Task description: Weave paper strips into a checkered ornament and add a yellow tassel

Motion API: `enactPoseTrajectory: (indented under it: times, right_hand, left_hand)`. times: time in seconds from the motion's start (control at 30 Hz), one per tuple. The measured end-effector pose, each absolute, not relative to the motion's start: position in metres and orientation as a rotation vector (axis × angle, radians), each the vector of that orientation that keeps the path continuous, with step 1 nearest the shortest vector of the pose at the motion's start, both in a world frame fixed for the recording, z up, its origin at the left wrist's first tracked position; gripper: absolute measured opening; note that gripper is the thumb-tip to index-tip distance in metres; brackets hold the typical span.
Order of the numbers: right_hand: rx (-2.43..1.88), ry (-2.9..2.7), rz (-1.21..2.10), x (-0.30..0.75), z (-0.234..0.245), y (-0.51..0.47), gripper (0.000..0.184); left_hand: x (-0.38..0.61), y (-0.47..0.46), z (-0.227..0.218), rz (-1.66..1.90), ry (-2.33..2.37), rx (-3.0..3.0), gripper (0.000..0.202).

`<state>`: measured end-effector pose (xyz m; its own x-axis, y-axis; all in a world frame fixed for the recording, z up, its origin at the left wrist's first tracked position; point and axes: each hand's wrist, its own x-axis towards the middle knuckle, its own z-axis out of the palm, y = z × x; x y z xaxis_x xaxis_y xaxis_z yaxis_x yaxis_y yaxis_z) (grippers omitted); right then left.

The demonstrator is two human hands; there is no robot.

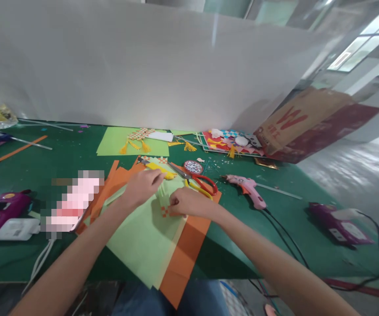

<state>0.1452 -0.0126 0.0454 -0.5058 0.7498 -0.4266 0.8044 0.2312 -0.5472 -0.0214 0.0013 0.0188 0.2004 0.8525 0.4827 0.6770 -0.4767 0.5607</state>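
Observation:
My right hand (189, 202) is closed on a small woven piece of paper strips (165, 211), checked orange and pale green. Loose green ends of the strips stand up toward my left hand (145, 186), whose fingers are pinched together; whether they grip a strip is too small to tell. Beneath both hands lie light green paper sheets (143, 239) on top of orange paper sheets (184, 259). A yellow utility knife (159, 170) lies just beyond my left hand. Scissors with red and yellow handles (202, 182) rest beyond my right hand.
A pink hot glue gun (247, 186) with a cord lies at right, near a purple power strip (339, 224). To the left are a pixelated phone (75, 202), a white charger (16, 229) and another purple strip (8, 210). A paper bag (311, 120) leans at back right.

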Motion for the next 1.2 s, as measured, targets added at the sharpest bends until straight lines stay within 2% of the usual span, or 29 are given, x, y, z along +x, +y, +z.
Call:
enactPoseTrajectory:
  times: [0.07,0.13,0.23,0.47,0.63,0.73,0.9,1.0,1.2]
  right_hand:
    - [1.515,2.379,-1.137,0.145,0.047,-0.014,0.025]
    - [1.488,2.363,-1.144,0.145,0.047,-0.013,0.025]
    - [1.436,2.363,-1.137,0.145,0.044,-0.012,0.024]
    - [1.419,2.453,-0.872,0.147,0.043,-0.012,0.026]
    - [1.563,2.610,-0.485,0.166,0.047,-0.021,0.015]
    - [1.459,2.870,-0.326,0.180,0.035,-0.033,0.019]
    - [1.105,3.420,-0.055,0.198,-0.011,-0.056,0.031]
    - [0.987,3.462,0.122,0.203,-0.029,-0.064,0.034]
    - [1.053,3.355,0.131,0.208,-0.028,-0.071,0.045]
  left_hand:
    - [-0.022,-0.013,0.027,0.913,1.415,2.467,0.025]
    - [-0.024,-0.034,0.031,0.684,1.350,2.723,0.027]
    - [-0.027,-0.065,0.024,0.532,1.215,2.928,0.026]
    - [-0.033,-0.079,-0.011,0.510,1.099,3.121,0.027]
    - [-0.036,-0.078,-0.016,0.577,1.077,3.121,0.032]
    - [-0.035,-0.079,-0.015,0.587,1.096,3.110,0.031]
    - [-0.032,-0.079,-0.009,0.607,1.090,3.123,0.029]
    - [-0.031,-0.079,-0.006,0.629,1.092,3.081,0.029]
    - [-0.030,-0.079,-0.007,0.609,1.104,3.030,0.028]
